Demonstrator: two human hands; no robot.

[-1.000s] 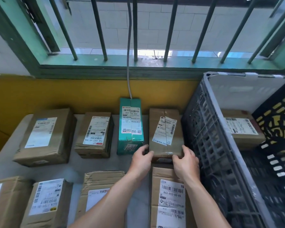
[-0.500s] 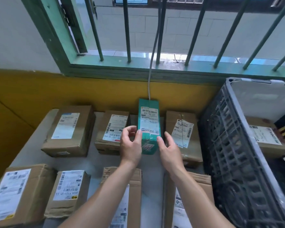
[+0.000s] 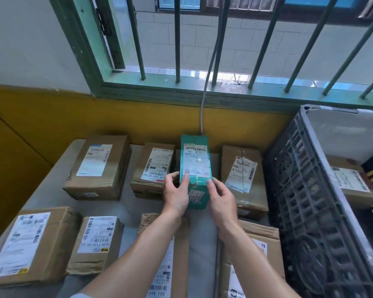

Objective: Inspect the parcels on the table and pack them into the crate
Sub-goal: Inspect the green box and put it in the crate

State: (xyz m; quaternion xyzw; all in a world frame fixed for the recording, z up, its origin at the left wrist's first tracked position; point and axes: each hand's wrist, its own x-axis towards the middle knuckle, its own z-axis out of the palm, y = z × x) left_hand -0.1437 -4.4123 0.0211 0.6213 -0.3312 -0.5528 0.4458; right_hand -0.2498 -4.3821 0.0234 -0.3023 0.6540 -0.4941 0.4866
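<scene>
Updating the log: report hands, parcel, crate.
Left hand and right hand both grip the green parcel at its near end. Not yet in the crate. One brown parcel lies between it and the crate.

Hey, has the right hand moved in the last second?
Yes. The right hand moved left, off the brown parcel beside the crate, and now grips the green box.

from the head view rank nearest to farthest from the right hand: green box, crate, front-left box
1. green box, centre, gripped by the right hand
2. crate, on the right
3. front-left box, far left
</scene>
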